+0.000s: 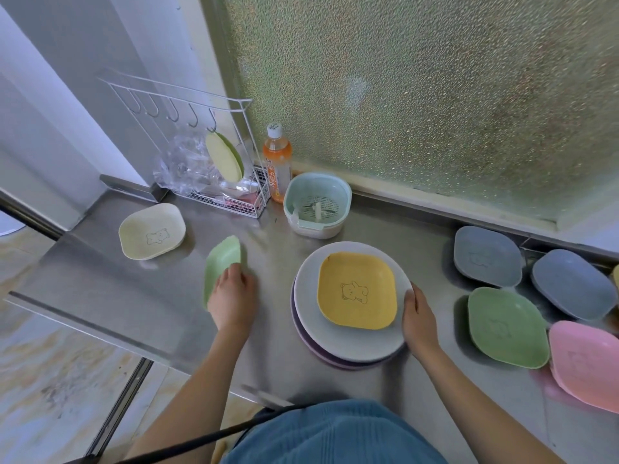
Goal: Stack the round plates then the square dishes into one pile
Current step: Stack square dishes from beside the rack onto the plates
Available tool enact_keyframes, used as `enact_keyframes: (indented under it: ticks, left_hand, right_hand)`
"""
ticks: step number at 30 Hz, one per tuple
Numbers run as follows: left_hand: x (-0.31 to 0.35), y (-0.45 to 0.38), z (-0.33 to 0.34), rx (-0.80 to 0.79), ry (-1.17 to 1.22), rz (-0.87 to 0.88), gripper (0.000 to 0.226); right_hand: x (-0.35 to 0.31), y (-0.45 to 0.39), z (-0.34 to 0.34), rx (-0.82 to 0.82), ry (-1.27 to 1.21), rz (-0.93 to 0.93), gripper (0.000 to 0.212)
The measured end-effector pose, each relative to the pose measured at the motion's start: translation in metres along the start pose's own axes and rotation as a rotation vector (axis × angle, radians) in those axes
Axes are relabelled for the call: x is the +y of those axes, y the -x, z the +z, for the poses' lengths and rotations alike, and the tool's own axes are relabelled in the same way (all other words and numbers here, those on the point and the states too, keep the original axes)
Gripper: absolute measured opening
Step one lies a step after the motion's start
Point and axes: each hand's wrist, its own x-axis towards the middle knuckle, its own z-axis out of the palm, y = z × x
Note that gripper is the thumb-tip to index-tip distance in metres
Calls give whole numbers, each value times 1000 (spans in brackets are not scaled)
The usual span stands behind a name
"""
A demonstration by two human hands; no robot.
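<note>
**Green dish lifted at the left, pile steadied at the right**

The left hand (pixel 231 293) grips a pale green square dish (pixel 222 262) by its near corner, fingers curled over the rim; the dish tilts steeply on edge above the steel counter (pixel 268 346), blurred, just left of the pile. The pile stands mid-counter: round plates (pixel 351 343), a matte grey-white one on top of purple ones, and on them a yellow square dish (pixel 356 289) with rounded corners and a line-drawn bear in its well. The right hand (pixel 418 316) rests against the right rim of the top round plate, fingers loosely bent, thumb on the rim; it closes on nothing.

Toward the far left corner lies a cream square dish (pixel 152 236), also bear-marked. At the right edge lie more square dishes, smooth matte plastic: two grey-blue ones (pixel 487 256) (pixel 574 284), a green one (pixel 507 326) and a pink one (pixel 586 363), the last two touching. Along the back edge stand a mint perforated strainer basket (pixel 316 204), an orange bottle (pixel 277 165) and a white wire rack (pixel 231 182).
</note>
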Motion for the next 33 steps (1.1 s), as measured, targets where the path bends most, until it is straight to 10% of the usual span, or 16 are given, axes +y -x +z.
enact_keyframes:
  ticks: [8, 19, 33]
  left_hand:
    - [62, 44, 4, 247, 140, 546, 22]
    - [57, 94, 24, 174, 39, 1070, 38]
    - [43, 96, 19, -26, -35, 1047, 28]
  right_hand:
    - [-1, 0, -7, -72, 47, -27, 43]
    - [1, 4, -22, -193, 37, -49, 43]
    - [-2, 3, -18, -195, -57, 13, 43]
